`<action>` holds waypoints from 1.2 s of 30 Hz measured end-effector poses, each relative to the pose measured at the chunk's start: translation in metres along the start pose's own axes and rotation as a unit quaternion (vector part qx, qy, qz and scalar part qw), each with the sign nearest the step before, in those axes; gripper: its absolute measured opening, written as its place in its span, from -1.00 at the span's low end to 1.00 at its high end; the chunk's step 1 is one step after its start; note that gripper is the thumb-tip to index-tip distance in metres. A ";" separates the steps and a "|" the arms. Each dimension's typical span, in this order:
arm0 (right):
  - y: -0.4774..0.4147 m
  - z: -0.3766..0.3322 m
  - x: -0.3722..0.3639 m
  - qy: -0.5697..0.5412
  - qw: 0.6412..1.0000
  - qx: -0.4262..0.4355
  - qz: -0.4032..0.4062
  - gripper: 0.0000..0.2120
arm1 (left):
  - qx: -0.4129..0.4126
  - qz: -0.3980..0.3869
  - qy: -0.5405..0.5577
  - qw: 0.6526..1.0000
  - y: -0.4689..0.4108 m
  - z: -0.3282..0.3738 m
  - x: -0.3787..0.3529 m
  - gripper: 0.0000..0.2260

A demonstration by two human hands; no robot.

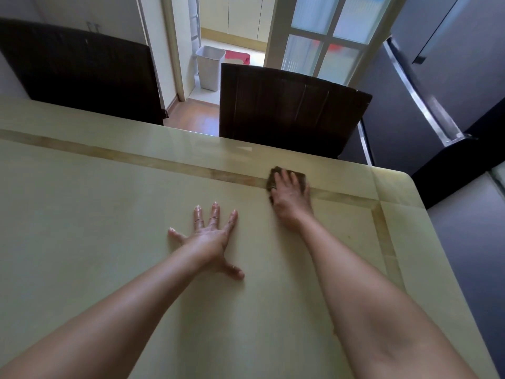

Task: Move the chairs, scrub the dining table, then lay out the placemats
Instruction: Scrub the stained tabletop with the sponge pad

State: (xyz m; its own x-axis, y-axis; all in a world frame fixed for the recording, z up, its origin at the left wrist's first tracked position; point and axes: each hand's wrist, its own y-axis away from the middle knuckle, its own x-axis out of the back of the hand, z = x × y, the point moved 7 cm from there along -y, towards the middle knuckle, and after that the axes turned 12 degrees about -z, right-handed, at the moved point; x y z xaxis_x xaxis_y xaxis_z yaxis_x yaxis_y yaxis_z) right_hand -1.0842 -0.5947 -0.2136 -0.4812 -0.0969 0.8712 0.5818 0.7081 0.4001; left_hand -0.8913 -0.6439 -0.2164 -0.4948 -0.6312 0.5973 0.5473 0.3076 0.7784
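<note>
Your dining table (pixel 109 214) top is glossy and smooth, pale stone-look with a tan inlay band; it mirrors light near the far edge. The scrub pad (pixel 276 177) under your right hand (pixel 291 198) looks coarse, dark, fibrous. Both chairs (pixel 289 105) are dark wood, slatted, matt. Fridge (pixel 448 77) doors are brushed grey metal with shiny handles. The bin (pixel 209 67) is white plastic.

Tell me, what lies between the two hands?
Only bare table separates the left hand from the right hand on the pad, in the head view.
</note>
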 end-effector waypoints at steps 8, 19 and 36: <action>0.024 0.075 0.014 -0.007 0.993 -0.110 0.042 -0.49 | 0.003 0.000 -0.001 1.000 -0.001 0.001 0.000 0.15; 0.013 -0.009 -0.009 -0.017 1.000 -0.009 -0.021 -0.44 | 0.006 -0.006 -0.010 1.000 -0.001 0.004 0.004 0.18; -0.069 -0.046 0.013 0.015 0.998 0.061 -0.012 -0.46 | -0.001 -0.017 -0.043 0.999 -0.032 0.043 0.032 0.16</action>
State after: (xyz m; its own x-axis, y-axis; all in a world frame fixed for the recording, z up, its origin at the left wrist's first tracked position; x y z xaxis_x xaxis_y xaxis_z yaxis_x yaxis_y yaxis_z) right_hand -1.1003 -0.6769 -0.2164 -0.4737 -0.1337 0.8705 0.4854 0.7851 0.3847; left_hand -0.9534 -0.6435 -0.2140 -0.5689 -0.5775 0.5856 0.5310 0.2858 0.7977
